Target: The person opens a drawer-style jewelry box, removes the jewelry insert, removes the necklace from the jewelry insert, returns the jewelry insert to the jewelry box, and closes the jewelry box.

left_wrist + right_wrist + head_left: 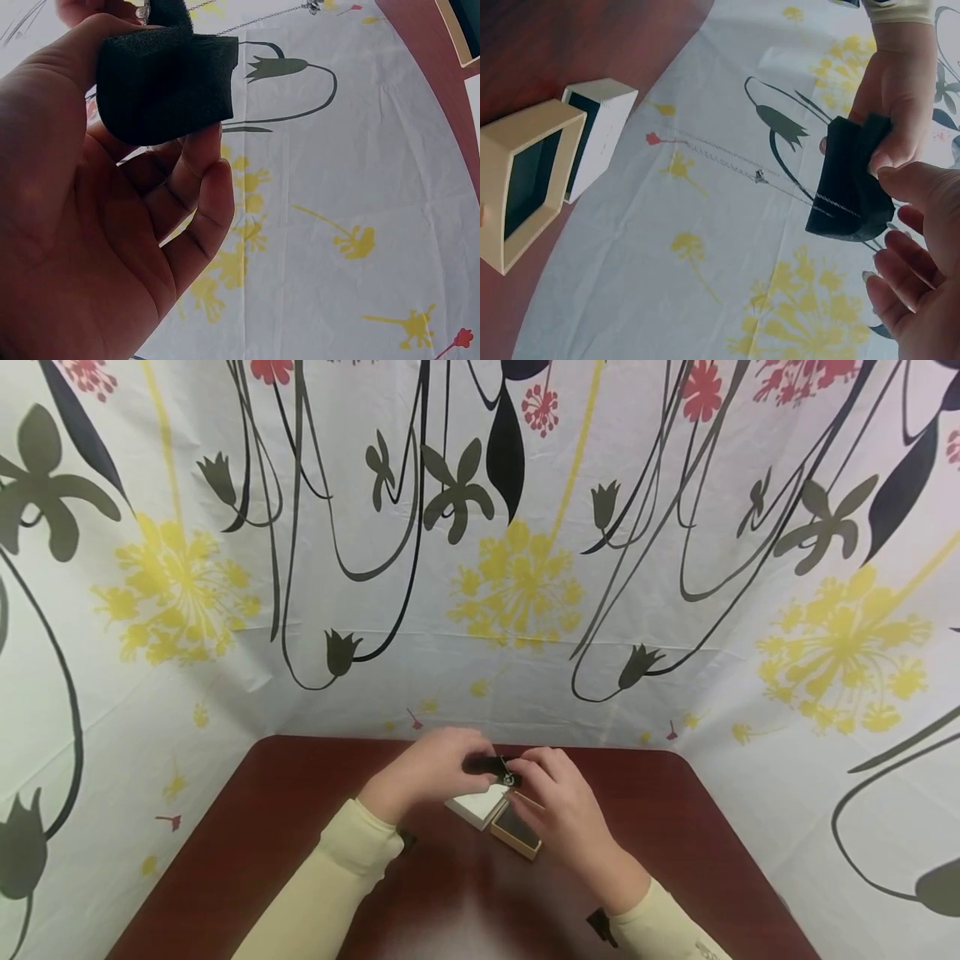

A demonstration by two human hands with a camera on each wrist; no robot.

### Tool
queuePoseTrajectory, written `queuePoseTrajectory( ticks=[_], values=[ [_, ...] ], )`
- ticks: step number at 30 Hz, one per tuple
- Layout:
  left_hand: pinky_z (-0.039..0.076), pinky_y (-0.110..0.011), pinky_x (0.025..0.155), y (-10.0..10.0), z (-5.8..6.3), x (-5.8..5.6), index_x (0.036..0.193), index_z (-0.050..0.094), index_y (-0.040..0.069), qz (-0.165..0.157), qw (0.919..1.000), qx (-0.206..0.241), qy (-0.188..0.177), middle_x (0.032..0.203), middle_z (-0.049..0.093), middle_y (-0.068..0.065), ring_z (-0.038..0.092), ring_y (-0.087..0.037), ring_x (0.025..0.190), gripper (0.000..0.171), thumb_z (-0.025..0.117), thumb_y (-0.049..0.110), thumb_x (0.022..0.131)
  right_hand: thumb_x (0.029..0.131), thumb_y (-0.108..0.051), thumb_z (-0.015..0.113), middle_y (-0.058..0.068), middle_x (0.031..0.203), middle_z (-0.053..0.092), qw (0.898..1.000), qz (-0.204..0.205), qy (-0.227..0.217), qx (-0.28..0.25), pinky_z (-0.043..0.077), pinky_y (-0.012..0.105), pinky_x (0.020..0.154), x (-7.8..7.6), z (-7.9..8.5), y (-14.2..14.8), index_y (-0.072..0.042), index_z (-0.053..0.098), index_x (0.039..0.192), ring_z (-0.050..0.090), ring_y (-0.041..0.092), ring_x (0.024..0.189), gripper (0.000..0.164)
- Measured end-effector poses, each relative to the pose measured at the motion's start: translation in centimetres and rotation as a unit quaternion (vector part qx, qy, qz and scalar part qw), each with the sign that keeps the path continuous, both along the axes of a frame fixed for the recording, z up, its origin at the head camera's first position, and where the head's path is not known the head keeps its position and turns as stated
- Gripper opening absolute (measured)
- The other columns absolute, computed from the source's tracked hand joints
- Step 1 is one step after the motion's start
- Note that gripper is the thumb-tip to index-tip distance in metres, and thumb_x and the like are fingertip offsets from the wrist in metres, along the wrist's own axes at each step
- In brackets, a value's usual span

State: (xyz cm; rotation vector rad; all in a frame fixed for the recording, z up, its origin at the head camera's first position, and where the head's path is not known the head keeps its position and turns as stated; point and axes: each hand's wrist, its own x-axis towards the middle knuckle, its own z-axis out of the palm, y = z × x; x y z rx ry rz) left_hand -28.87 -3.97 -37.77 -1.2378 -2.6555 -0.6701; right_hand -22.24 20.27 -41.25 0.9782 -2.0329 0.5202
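Observation:
My left hand [435, 768] grips a black foam jewelry insert [836, 184], fingers beneath it and thumb along its side. A flap of the foam stands up in the left wrist view. A fine silver necklace [720, 160] runs from the insert, its small pendant [760, 176] hanging on the chain. My right hand [926, 277] pinches the foam's raised flap between thumb and forefinger, its other fingers loosely bent. Below the hands on the table are an open yellow-edged box [516, 839] with a dark inside and a white box part [476, 810] beside it.
The dark red table [300, 810] has rounded far corners. A white curtain [525, 693] with printed flowers hangs behind it and along both sides. Small black pieces [600, 927] show by the sleeves.

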Motion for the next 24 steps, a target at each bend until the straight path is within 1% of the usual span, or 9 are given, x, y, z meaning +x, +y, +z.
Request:
queuePoseTrajectory(
  ticks=[4,7,11,17,21,24],
  values=[
    [0.052,-0.031,0.078,-0.04,-0.04,0.03,0.107,0.079,0.022,0.000,1.0000,-0.001,0.008,0.099,0.067,0.014,0.061,-0.010,0.085,0.016,0.080,0.035,0.097,0.078,0.003,0.094,0.007,0.113,0.069,1.000,0.003,0.008,0.016,0.055,0.043,0.080,-0.32,0.09,-0.02,-0.004,0.078,0.119,0.062,0.027,0.096,0.045],
    [0.052,-0.032,0.077,-0.06,-0.03,0.07,0.106,0.079,0.022,-0.001,1.0000,0.000,0.008,0.098,0.067,0.014,0.061,-0.010,0.084,0.015,0.080,0.034,0.097,0.078,0.001,0.096,0.007,0.111,0.070,0.999,-0.001,0.015,0.035,0.056,0.044,0.080,-0.37,0.29,-0.06,-0.004,0.080,0.115,0.064,0.028,0.096,0.041],
    [0.052,-0.032,0.075,-0.09,0.08,0.18,0.106,0.078,0.022,-0.001,1.0000,-0.001,0.001,0.097,0.067,0.014,0.060,-0.010,0.083,0.015,0.080,0.035,0.098,0.080,0.000,0.096,0.007,0.109,0.070,0.999,-0.004,0.022,0.047,0.056,0.044,0.078,-0.27,0.50,-0.19,-0.004,0.082,0.110,0.065,0.028,0.095,0.034],
    [0.052,-0.032,0.075,-0.14,0.18,0.39,0.106,0.078,0.022,-0.001,1.0000,-0.005,0.000,0.097,0.067,0.013,0.060,-0.010,0.083,0.015,0.080,0.034,0.098,0.080,0.003,0.094,0.005,0.104,0.068,0.999,0.007,0.013,0.033,0.055,0.040,0.075,-0.35,0.31,-0.34,-0.005,0.082,0.103,0.062,0.025,0.089,0.028],
    [0.052,-0.032,0.075,-0.19,0.13,0.52,0.107,0.078,0.022,-0.002,1.0000,-0.006,0.000,0.098,0.067,0.014,0.060,-0.010,0.084,0.015,0.080,0.034,0.098,0.081,0.004,0.093,0.003,0.102,0.068,1.000,0.021,-0.011,0.013,0.054,0.035,0.073,-0.40,0.18,-0.40,-0.006,0.082,0.101,0.061,0.022,0.089,0.025],
    [0.053,-0.032,0.077,-0.19,-0.03,0.52,0.108,0.078,0.022,-0.004,1.0000,-0.006,0.002,0.100,0.068,0.013,0.061,-0.009,0.085,0.015,0.080,0.034,0.098,0.084,0.003,0.091,0.001,0.102,0.068,0.999,0.023,-0.028,-0.002,0.055,0.031,0.074,-0.38,0.13,-0.41,-0.007,0.082,0.102,0.062,0.020,0.091,0.022]
  ],
)
